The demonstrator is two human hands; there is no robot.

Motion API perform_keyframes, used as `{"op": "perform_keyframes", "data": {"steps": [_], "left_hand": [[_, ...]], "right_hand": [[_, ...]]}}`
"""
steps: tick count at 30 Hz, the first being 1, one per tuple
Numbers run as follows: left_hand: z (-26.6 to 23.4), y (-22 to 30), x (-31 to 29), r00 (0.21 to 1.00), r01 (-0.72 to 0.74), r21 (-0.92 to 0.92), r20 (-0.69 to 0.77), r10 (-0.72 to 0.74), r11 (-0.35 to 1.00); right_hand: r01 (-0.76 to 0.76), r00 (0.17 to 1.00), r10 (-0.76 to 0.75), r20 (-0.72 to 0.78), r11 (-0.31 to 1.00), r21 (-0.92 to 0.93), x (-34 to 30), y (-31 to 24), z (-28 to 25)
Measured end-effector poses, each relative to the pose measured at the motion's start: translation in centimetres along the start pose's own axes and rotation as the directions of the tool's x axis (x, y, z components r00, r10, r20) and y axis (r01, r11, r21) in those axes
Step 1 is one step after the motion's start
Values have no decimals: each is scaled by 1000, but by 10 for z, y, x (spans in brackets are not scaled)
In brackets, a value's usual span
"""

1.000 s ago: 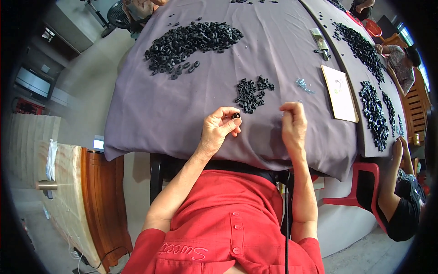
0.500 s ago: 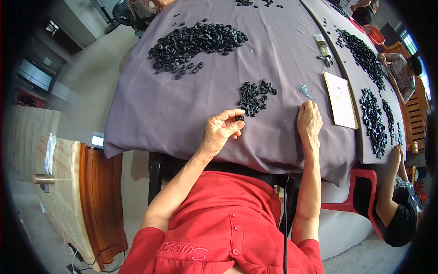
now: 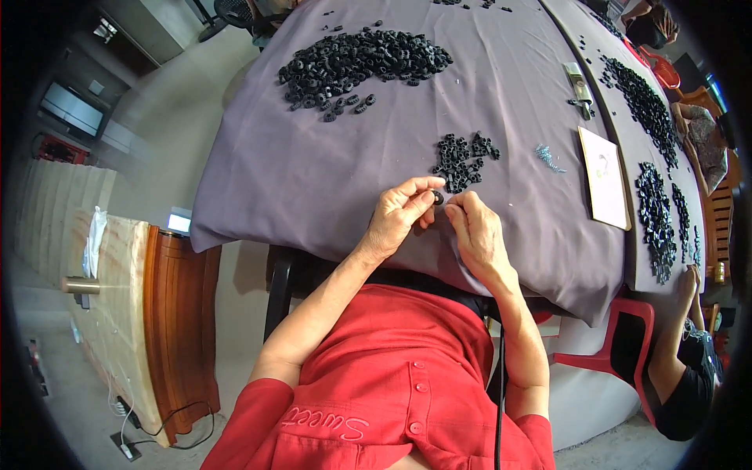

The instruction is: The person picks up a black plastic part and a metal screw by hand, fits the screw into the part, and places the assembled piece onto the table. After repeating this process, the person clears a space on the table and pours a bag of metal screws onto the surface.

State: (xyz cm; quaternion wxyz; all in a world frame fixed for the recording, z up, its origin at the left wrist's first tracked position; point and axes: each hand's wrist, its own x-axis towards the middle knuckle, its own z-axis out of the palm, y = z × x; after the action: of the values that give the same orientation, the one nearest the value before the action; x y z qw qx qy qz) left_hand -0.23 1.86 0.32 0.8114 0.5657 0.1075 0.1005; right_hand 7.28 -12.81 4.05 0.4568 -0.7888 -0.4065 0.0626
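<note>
A small black piece (image 3: 438,197) sits at the fingertips of the left hand (image 3: 398,215), pinched between thumb and forefinger, with its outer end showing past the thumb. That grip is closed down on the piece and lifts it just over the near part of the surface (image 3: 305,168), which is draped in purple-grey cloth. The right hand (image 3: 479,237) is just beside it, fingers bent and its fingertips toward the piece; seen from above, I cannot tell whether this grip pinches anything small or touches the piece.

Just beyond the left fingertips lies a small cluster of black parts (image 3: 457,163). To its right is a little heap of silvery-blue springs (image 3: 548,158), then a pale flat board (image 3: 604,174) with a faint mark near its middle. Beyond the board lies a pale-and-green tube (image 3: 578,81). A large pile of black ribbed rings (image 3: 364,64) covers the far left.

As for writing, a line of raised stitched lettering (image 3: 325,423) in a lighter tone runs across one side of the red shirt (image 3: 384,333). A black cord (image 3: 501,392) hangs down the other side.

At the right, more black pieces (image 3: 656,223) lie on a neighbouring covered table, near a co-worker's hands (image 3: 691,286) and a red chair (image 3: 603,360).
</note>
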Motion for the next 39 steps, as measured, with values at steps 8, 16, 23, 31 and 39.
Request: {"op": "perform_keyframes", "data": {"steps": [8,16,23,31,39], "left_hand": [[0,0,2,1000,-4,-27,8,4,1000],[-5,2,4,991,73,-60,118,-65,996],[0,1,4,991,101,-251,111,-75,963],[4,-3,8,994,84,-463,-17,-103,882],[21,-4,8,988,85,-489,-72,-137,868]], "right_hand": [[82,994,-90,-58,988,-132,-3,6,10],[64,988,-54,-143,996,67,-1,-2,7],[112,968,-85,-234,988,102,5,2,10],[-22,964,88,-251,967,255,0,18,13],[-197,951,307,-46,709,677,-3,24,7]]}}
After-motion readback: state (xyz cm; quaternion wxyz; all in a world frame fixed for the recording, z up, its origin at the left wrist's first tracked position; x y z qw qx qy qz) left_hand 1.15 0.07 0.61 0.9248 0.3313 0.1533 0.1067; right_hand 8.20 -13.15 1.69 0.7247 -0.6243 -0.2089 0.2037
